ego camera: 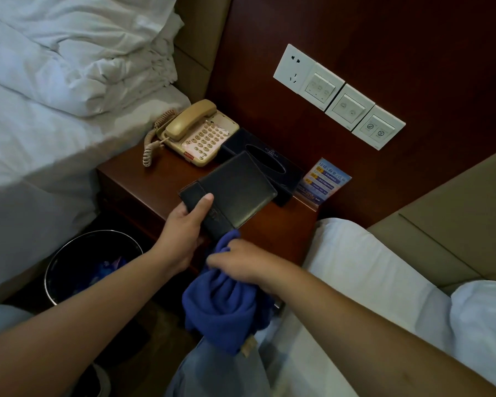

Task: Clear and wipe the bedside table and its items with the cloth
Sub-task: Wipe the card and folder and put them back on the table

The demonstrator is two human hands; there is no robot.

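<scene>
Both forearms enter from the bottom edge, bare to the elbow. Right hand (242, 263) is clamped on a bunched blue cloth (224, 308), fingers curled round its upper part; the rest of the cloth hangs below the hand over a knee in pale jeans (212, 371). The top fold of the cloth touches the lower edge of a black leather folder (232, 190).

Left hand (184, 227) grips that folder at its near left corner, thumb pressed flat on the top face, fingers hidden beneath. The folder is held tilted above the front part of the table (143, 181), clear of the wood.

On the table, a dark reddish-brown bedside unit, three items stand along the back. A beige corded telephone (196, 133) sits at the left rear corner, handset in its cradle, coiled cord trailing over the left side. A dark tissue box (267, 164) lies just beside the telephone, partly covered by the raised folder. A blue printed card in a clear stand (324, 180) stands at the right rear corner, against the wall panel.

White switch and socket plates (338, 96) run in a slanting row on the wood wall panel above the table. A black waste bin (93, 265) with a metal rim stands on the floor left of the table, beside a bed with rumpled white bedding (55, 81). A second bed (370, 267) with white linen adjoins the table on the right.
</scene>
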